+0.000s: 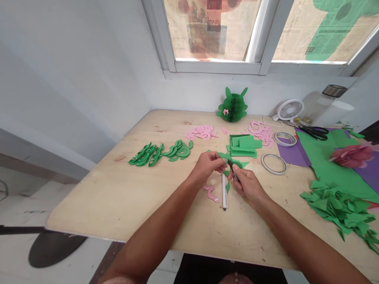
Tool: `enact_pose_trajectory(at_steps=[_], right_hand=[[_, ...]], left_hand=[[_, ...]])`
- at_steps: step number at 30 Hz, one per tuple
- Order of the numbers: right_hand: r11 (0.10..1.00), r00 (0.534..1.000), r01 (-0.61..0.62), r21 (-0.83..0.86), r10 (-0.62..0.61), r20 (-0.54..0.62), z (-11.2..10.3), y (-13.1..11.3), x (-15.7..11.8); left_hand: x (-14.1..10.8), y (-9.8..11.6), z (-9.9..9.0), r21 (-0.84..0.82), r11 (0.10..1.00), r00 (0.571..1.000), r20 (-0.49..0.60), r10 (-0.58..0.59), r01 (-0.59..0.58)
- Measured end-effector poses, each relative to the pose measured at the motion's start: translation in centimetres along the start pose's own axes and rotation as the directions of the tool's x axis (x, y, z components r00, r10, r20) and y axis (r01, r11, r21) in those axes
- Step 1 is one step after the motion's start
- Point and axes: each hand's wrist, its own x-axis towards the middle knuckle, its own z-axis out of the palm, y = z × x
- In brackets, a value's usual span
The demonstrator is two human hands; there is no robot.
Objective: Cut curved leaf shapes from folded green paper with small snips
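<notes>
Pinched in the fingers of my left hand [208,166] is a piece of green paper [224,156]. My right hand [248,185] is closed around small dark scissors [230,165], whose blades meet the paper. Below the hands, a white pen [224,193] lies on the wooden table [142,209]. Beside it is a curved pink paper cutout [212,194], partly covered by my left hand. Just beyond the hands sits a stack of green paper pieces [244,146].
Green cutouts [179,150] and pink cutouts [202,132] lie left and behind. At the back stand a green honeycomb paper figure [232,108], a fan [290,109] and a glass bottle [321,104]. Tape rolls [274,163], black scissors [315,132] and green scraps [340,207] are on the right.
</notes>
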Motion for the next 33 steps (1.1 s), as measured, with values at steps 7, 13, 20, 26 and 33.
enact_pose_trajectory(at_steps=[7,13,20,26,33], right_hand=[[1.000,1.000,-0.008,-0.009,0.008,0.029,-0.2,-0.1,0.1],[1.000,0.999,-0.018,-0.018,0.019,0.044,-0.2,-0.2,0.0],[1.000,0.999,-0.012,-0.022,0.013,0.044,-0.1,-0.4,-0.2],[0.999,0.999,-0.006,-0.031,0.007,0.038,0.0,-0.4,-0.3],[0.999,0.999,-0.013,-0.030,0.014,0.037,0.0,-0.3,-0.2]], left_hand=[[0.1,0.2,-0.5,0.024,1.000,0.999,0.037,-0.016,0.016],[0.0,0.6,-0.9,0.036,0.999,0.997,0.075,-0.026,0.023],[0.1,0.7,-1.1,0.044,0.999,0.994,0.105,-0.030,0.026],[0.2,0.6,-1.2,0.042,0.999,0.993,0.118,-0.026,0.022],[0.1,0.8,-1.2,0.064,0.998,0.991,0.128,-0.023,0.014]])
